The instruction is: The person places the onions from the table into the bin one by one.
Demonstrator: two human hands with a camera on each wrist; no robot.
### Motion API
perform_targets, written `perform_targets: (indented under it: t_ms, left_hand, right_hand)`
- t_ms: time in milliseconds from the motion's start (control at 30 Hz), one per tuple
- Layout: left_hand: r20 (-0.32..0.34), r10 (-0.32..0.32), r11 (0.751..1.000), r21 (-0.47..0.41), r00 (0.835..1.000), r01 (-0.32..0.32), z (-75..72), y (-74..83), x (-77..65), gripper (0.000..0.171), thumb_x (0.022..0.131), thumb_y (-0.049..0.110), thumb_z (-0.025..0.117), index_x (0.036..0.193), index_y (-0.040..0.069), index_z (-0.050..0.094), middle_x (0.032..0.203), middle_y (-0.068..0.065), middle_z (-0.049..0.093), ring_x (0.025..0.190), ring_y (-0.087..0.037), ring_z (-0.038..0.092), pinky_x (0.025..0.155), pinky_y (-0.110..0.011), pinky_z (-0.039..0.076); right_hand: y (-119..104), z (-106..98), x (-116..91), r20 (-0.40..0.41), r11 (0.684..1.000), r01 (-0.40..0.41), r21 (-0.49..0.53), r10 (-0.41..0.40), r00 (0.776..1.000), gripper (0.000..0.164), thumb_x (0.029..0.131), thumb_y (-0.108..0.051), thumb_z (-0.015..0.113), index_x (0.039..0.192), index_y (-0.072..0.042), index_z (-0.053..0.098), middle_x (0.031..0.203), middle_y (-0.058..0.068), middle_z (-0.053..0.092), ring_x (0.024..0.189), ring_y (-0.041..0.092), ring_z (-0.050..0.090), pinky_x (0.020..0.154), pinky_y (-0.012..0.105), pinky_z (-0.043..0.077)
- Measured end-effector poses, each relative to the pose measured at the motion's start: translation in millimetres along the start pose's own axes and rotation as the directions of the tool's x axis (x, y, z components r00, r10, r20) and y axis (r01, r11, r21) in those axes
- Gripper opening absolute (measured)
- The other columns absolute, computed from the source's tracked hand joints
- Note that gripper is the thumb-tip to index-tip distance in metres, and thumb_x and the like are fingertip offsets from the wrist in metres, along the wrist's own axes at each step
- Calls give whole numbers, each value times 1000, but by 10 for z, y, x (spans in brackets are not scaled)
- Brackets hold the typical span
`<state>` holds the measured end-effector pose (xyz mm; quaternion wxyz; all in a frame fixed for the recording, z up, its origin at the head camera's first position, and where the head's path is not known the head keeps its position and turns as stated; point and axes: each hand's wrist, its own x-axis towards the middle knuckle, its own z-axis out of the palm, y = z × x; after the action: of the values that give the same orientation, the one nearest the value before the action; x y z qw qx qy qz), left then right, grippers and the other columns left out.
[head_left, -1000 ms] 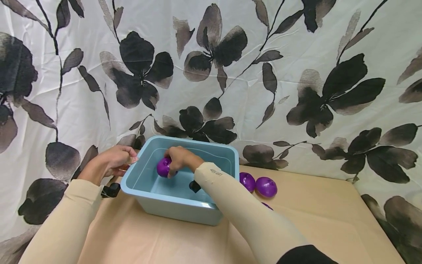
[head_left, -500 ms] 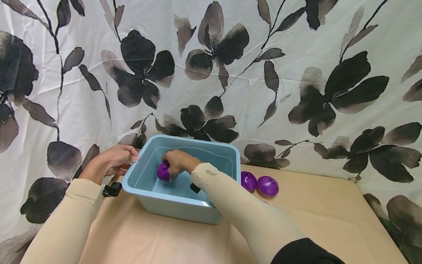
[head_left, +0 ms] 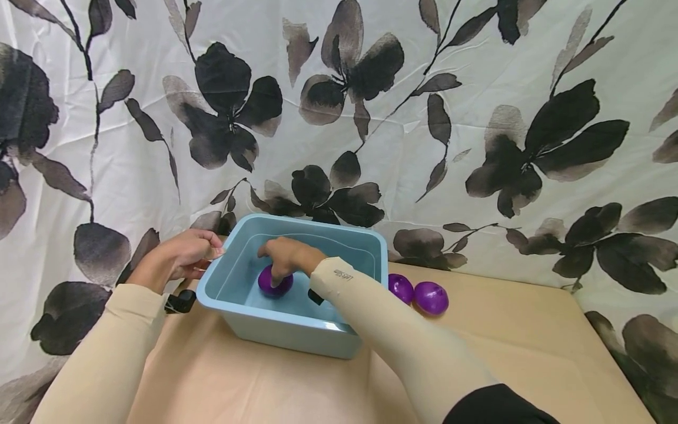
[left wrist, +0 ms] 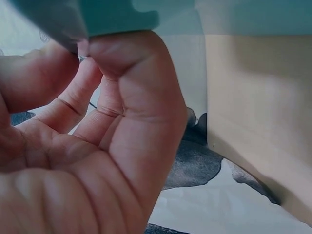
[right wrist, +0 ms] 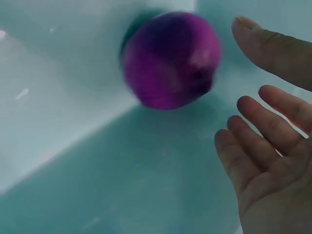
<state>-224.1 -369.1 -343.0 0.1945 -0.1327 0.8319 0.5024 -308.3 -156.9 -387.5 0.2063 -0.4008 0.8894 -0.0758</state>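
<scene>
At the left end of the blue plastic tub, my left hand pinches the rim; in the left wrist view the thumb and bent index finger of this left hand meet at the tub's edge. A shiny, round purple ball is inside the tub, blurred in the right wrist view, with a small dark spot on its side. My right hand is apart from it, thumb and fingers spread. In the head view this right hand reaches over the purple ball and partly hides it.
Two more purple balls, a nearer one and one partly behind the tub's corner, lie on the tan table covering. A white curtain with dark flowers hangs right behind the tub.
My right hand has let go of the purple ball, which now lies lower in the tub and slightly to the right. The left hand keeps its place on the rim.
</scene>
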Motion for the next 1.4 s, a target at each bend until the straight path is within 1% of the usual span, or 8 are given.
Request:
perform_targets:
  t_ms: [167,400,533,700,900,1133,1267,1400]
  left_hand:
    - [3,8,1000,18,1000,-8,-9,27,-18,14,106,10,51,117,0,54,109,-11,58,87,-19,67,75,-34,62]
    - [30,10,1000,27,1000,-11,-24,7,15,15,107,11,52,116,0,54,109,-11,59,87,-18,68,77,-35,62]
    - [48,11,1000,17,999,-12,-37,-7,21,13,107,10,51,114,0,54,106,-9,58,87,-17,67,77,-34,62]
    - [72,23,1000,-10,997,-23,-28,-18,20,12,107,10,52,113,0,53,100,-4,60,85,-15,68,76,-34,62]
    - [57,25,999,35,998,-27,-4,10,18,14,107,11,53,115,-1,53,99,-3,62,84,-14,68,75,-34,62]
    - [66,15,999,40,998,-17,7,7,25,13,106,11,52,114,0,54,96,-2,62,83,-15,67,74,-34,62]
    - [71,21,999,25,997,-22,6,21,16,9,106,10,52,111,2,54,92,0,62,81,-14,66,73,-33,61]
    - [69,22,999,23,997,-23,3,28,4,9,106,10,53,111,3,55,92,0,62,81,-15,65,73,-33,61]
  right_hand:
    - [32,-243,-247,-3,998,59,4,-59,998,70,87,-20,85,150,-13,55,152,7,60,143,22,55,116,37,47]
    - [250,-538,-787,-53,988,146,44,-144,988,72,89,-27,84,152,-10,52,155,7,57,146,23,53,121,39,43]
    - [454,-620,-1172,-106,976,163,146,-148,983,71,88,-26,85,150,-10,55,153,7,59,144,24,54,118,39,46]
    - [748,-607,-1690,-176,930,173,324,-120,977,70,87,-22,86,147,-4,56,151,11,60,144,26,54,115,38,48]
    - [1089,-421,-2293,-284,890,167,424,-44,958,65,86,-20,86,142,1,58,145,19,62,137,36,60,111,46,51]
    - [1346,-26,-2964,-365,844,100,527,119,923,59,88,-22,85,139,-3,61,140,18,65,133,41,62,110,51,51]
    - [1483,291,-3182,-373,824,64,563,185,909,61,87,-22,85,139,-2,61,140,20,65,130,42,64,108,51,52]
    - [1599,645,-3196,-396,826,52,561,213,893,62,84,-23,88,136,0,63,136,19,67,127,40,65,109,54,50]
